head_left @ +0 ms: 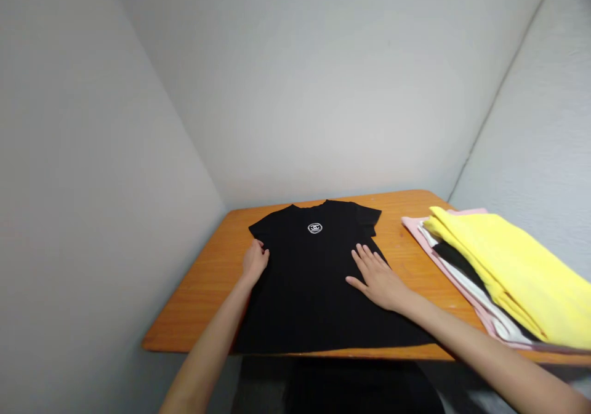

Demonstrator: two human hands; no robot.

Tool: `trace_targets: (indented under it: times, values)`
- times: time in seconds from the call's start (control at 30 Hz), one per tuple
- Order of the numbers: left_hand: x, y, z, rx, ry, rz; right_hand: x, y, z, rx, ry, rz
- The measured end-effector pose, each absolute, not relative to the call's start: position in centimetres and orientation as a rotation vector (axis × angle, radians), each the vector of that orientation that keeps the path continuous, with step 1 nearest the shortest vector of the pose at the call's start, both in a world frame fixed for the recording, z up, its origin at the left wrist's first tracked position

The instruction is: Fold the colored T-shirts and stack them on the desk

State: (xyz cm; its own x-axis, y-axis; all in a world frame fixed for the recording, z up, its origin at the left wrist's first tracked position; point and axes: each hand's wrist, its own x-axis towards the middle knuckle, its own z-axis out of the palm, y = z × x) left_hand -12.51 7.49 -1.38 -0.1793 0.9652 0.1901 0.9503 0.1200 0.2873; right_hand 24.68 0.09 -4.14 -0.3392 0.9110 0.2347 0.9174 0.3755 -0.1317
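Note:
A black T-shirt (pixel 309 291) lies spread out with its neckline toward the back wall and its hem along the near table edge. It has a small white round logo on the upper chest. My left hand (pixel 255 261) is at the shirt's left side, just below the sleeve, with its fingers curled closed on the fabric edge. On the right half of the shirt, my right hand (pixel 377 280) rests flat, fingers stretched and thumb apart. The right sleeve looks slightly folded.
The wooden table (pixel 198 300) stands against the back wall (pixel 341 94), with side walls to left and right. At the right end lies a stack of folded clothes: a yellow garment (pixel 517 266) on top, with black, white and pink (pixel 441 265) ones beneath.

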Motion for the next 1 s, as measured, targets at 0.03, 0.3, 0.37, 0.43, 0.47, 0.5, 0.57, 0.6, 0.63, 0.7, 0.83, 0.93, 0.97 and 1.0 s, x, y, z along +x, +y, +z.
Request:
trace_targets:
  times: [0.03,0.3,0.37,0.43,0.47,0.5,0.57,0.6,0.63,0.7,0.83,0.93,0.97,1.0]
  values:
    - [-12.5,7.7,-1.3,1.968,2.325,0.519,24.7,0.0,-4.2,-1.619,-2.364,-0.029]
    - [-11.1,6.1,0.3,2.159,2.341,0.456,25.2,-1.8,-2.4,-1.624,-2.364,-0.028]
    - [-10.3,4.7,0.1,2.322,2.238,0.450,25.4,-2.9,-2.2,-1.612,-2.356,-0.052]
    - [-9.8,3.2,-0.7,2.463,2.091,0.393,25.8,-4.4,-2.4,-1.638,-2.331,-0.055]
    - [-9.7,2.5,-1.2,2.497,2.038,0.351,26.1,-5.0,-2.5,-1.662,-2.316,-0.041]
    - [-9.7,2.0,-1.7,2.508,2.007,0.306,26.3,-5.7,-2.7,-1.685,-2.303,-0.021]
    - [-9.9,1.4,-2.7,2.491,1.990,0.232,26.7,-6.7,-3.0,-1.712,-2.294,0.010]
    - [-10.1,1.3,-3.0,2.477,1.990,0.206,26.8,-7.0,-3.1,-1.715,-2.295,0.016]
    - [-10.3,1.3,-3.3,2.466,1.987,0.188,26.9,-7.2,-3.1,-1.715,-2.298,0.016]
    - [-10.6,1.5,-3.5,2.455,1.977,0.167,26.9,-7.4,-3.2,-1.721,-2.297,0.010]
    - [-10.8,1.9,-3.7,2.445,1.987,0.168,26.8,-7.2,-3.4,-1.744,-2.296,0.003]
    - [-10.8,1.8,-3.8,2.443,2.016,0.179,26.9,-7.1,-3.7,-1.753,-2.297,-0.003]
    - [-10.8,1.8,-3.8,2.442,2.023,0.179,26.9,-7.0,-3.8,-1.752,-2.296,-0.001]
    - [-10.7,1.8,-3.9,2.441,2.028,0.178,26.9,-7.0,-3.9,-1.750,-2.296,0.000]
